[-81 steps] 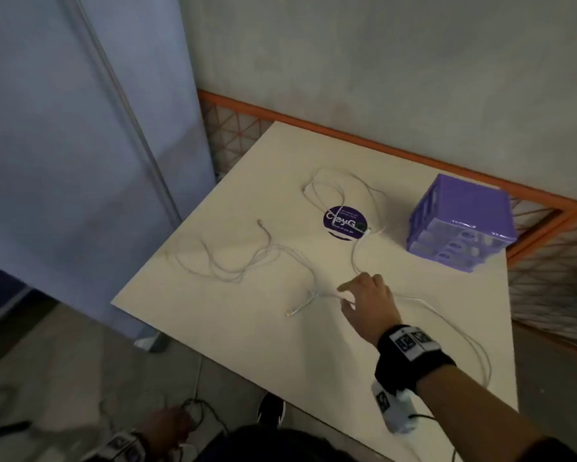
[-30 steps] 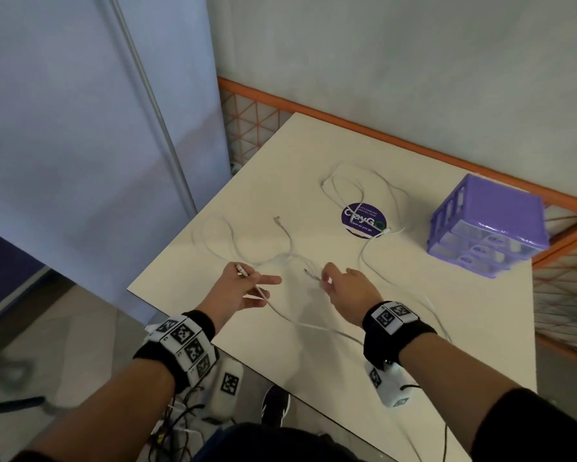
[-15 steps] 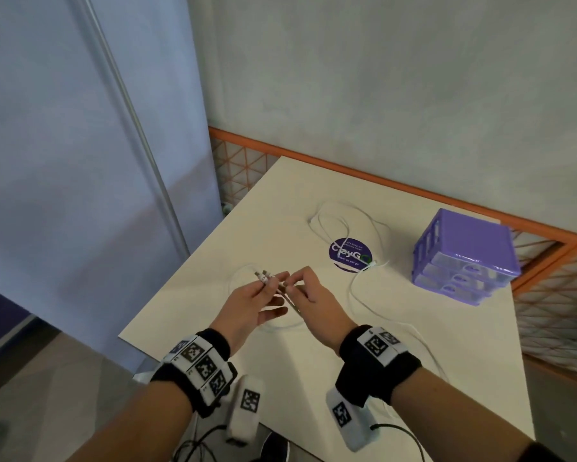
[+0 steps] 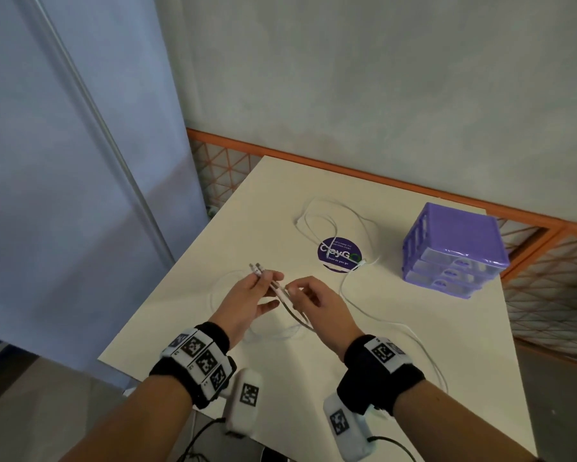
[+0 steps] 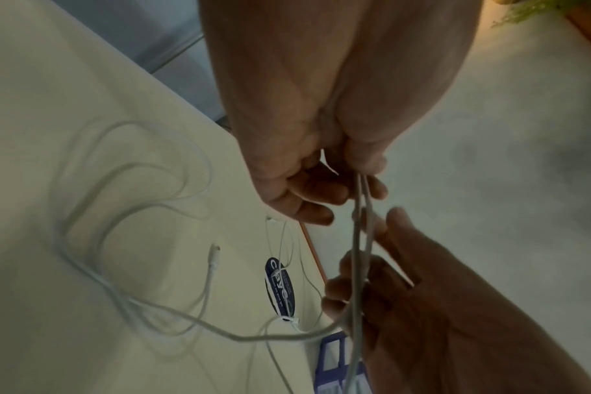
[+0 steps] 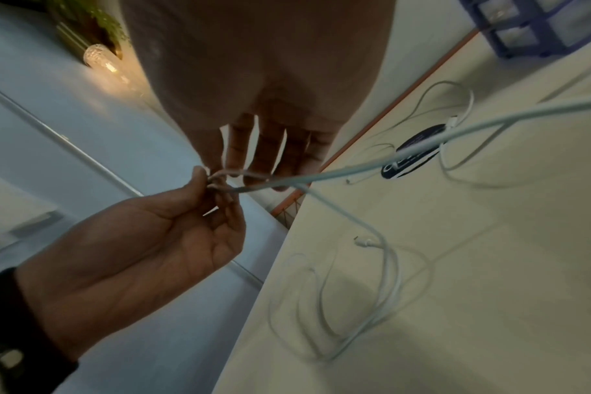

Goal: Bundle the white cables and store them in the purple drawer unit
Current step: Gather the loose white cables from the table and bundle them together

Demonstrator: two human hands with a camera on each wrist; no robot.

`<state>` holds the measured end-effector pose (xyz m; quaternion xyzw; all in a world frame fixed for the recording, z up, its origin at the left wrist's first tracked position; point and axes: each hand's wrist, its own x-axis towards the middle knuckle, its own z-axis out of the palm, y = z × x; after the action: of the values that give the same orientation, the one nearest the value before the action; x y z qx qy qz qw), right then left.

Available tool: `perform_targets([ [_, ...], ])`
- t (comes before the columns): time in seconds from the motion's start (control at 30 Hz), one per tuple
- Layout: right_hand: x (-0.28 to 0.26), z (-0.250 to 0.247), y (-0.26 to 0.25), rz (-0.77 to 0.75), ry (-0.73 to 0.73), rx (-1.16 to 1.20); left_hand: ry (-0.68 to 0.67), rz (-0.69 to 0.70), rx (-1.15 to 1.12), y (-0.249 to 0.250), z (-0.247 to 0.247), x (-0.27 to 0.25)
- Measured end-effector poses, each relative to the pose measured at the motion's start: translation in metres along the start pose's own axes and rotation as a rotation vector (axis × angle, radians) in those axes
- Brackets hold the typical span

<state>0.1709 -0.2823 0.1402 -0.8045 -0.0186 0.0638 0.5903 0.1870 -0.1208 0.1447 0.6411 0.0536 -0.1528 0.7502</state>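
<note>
My left hand [image 4: 263, 282] pinches two ends of a white cable [image 4: 282, 295] above the table, with the connectors [image 4: 255, 268] sticking out past its fingers. Right beside it, my right hand [image 4: 292, 291] pinches the same doubled strands a little lower down. In the left wrist view the strands [image 5: 356, 240] run from my left fingertips [image 5: 365, 165] down through my curled right fingers [image 5: 351, 288]. Slack loops [image 6: 385, 280] of the cable lie on the table below. A second white cable [image 4: 333, 221] lies looped farther back. The purple drawer unit [image 4: 453, 251] stands at the back right, its drawers closed.
A round dark purple sticker [image 4: 338, 255] sits on the cream table [image 4: 397, 378] under the far cable. An orange rail and mesh [image 4: 347, 168] run along the table's back and right sides. A blue-grey panel [image 4: 80, 195] stands to the left.
A second ago my hands held the cable ends apart, low over the table. They have since come together and lifted, and both ends now sit in my left fingers.
</note>
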Motion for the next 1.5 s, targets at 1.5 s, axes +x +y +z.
perform_targets([
  [1.5,0.039,-0.073,0.011,-0.077,0.021,-0.119,0.098,-0.118,-0.095,0.044,0.054,0.095],
])
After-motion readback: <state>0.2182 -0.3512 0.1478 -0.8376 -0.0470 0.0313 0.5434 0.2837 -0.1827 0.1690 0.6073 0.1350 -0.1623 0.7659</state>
